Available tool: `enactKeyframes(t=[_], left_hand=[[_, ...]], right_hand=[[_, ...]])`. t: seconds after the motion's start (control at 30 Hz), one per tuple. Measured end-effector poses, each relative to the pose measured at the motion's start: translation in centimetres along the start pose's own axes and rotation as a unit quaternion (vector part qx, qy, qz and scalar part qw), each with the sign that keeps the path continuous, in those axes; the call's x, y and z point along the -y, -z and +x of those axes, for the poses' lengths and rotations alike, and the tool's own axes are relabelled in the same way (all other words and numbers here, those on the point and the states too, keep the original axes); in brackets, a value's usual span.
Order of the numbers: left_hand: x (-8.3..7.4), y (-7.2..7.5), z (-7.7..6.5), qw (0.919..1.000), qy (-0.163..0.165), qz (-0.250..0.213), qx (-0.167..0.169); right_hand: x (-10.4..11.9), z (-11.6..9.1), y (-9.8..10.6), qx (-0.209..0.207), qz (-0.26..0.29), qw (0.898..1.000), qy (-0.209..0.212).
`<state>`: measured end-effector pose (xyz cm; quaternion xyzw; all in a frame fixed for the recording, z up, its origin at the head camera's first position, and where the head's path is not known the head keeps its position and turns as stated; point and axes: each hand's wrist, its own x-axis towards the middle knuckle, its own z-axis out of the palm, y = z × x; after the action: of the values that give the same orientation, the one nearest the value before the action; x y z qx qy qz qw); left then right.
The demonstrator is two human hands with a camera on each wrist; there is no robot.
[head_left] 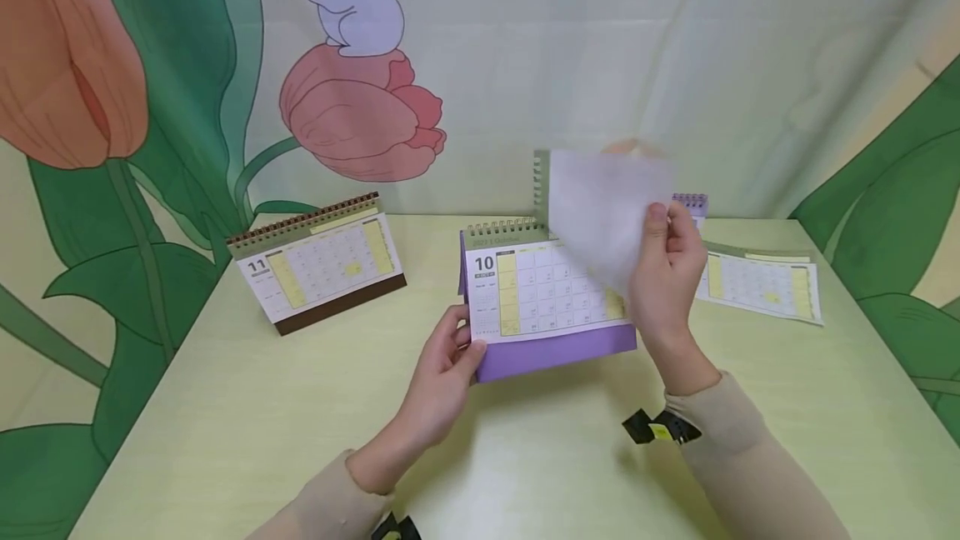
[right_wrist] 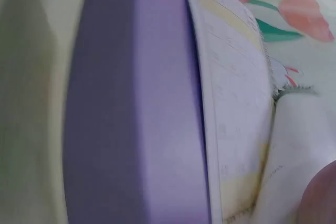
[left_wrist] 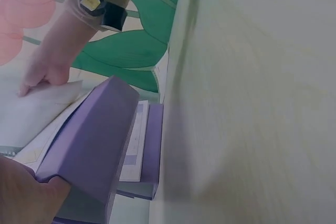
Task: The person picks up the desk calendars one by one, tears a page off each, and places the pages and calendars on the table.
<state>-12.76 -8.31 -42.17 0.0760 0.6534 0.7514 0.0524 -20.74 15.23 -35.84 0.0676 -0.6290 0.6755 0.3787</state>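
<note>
My left hand (head_left: pixel 438 382) grips the lower left corner of a purple desk calendar (head_left: pixel 555 354) showing month 10, thumb on the front. The calendar is tilted up off the table. In my right hand (head_left: pixel 667 277) a white calendar page (head_left: pixel 596 190) is pinched by its right side, its blank face showing. That page is bent up over the calendar's right half. Along its left edge runs a green strip with a row of torn holes, free of the spiral rings (head_left: pixel 498 227) for most of its length. In the left wrist view, the purple base (left_wrist: pixel 89 140) sits beside my left thumb.
A brown-based desk calendar (head_left: pixel 318 265) showing month 11 stands at the left. At the right a loose calendar page (head_left: pixel 761 286) lies on the table (head_left: pixel 300 423). Behind my right hand, another purple calendar (head_left: pixel 692 205) partly shows. A printed curtain (head_left: pixel 600 65) hangs behind.
</note>
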Motion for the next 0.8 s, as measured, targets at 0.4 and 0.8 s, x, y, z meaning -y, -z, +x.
enactKeyframes(t=[0.4,0.8], left_hand=[[0.2,1.1,0.6,0.9986,0.006,0.043,-0.031],[0.5,1.5,0.9,0.9971,0.019,0.068,-0.028]], right_hand=[[-1.4,2.0,0.9,0.038,0.057,0.991,-0.112],[-1.9,3.6,2.5,0.107,0.011,0.986,-0.127]])
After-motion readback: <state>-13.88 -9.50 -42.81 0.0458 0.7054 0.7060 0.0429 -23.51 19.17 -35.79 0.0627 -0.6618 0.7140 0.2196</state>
